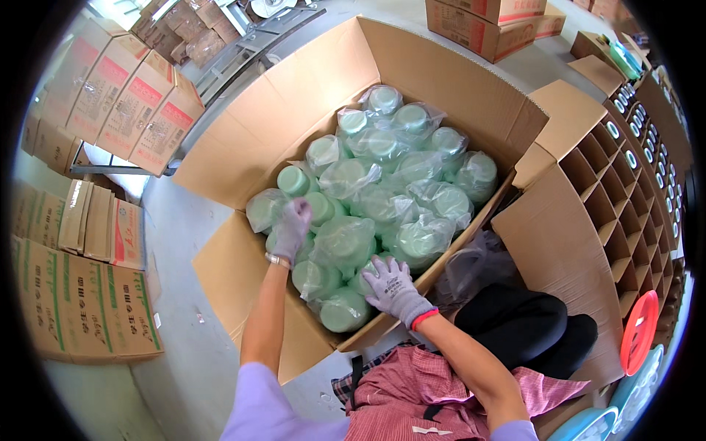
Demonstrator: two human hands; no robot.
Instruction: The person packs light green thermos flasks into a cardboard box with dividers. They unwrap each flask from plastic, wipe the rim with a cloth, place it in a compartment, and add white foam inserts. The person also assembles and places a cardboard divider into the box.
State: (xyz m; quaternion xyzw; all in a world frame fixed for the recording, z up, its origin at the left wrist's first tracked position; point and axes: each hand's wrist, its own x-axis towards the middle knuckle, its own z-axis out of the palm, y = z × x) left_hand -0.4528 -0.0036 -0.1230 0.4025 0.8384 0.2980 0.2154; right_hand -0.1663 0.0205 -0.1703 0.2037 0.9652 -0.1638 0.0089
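A large open cardboard carton (456, 73) is filled with light green round containers (346, 309), most of them in clear plastic bags. My left hand (294, 228), in a pale lilac work glove, is closed over the carton's left side. Its fingers hide whatever they hold. Beside it, one unwrapped green container (293, 181) shows its round end. My right hand (395, 289), in a matching glove with a red cuff edge, rests with fingers spread on the wrapped containers near the front edge. Part of a container shows under its fingertips.
A partitioned carton (588, 158) at the right holds several white-topped items in some cells. A red oval lid (640, 332) leans beside it, above blue tubs (588, 426). Crumpled clear plastic (478, 268) lies between cartons. Stacked boxes (121, 95) stand at left.
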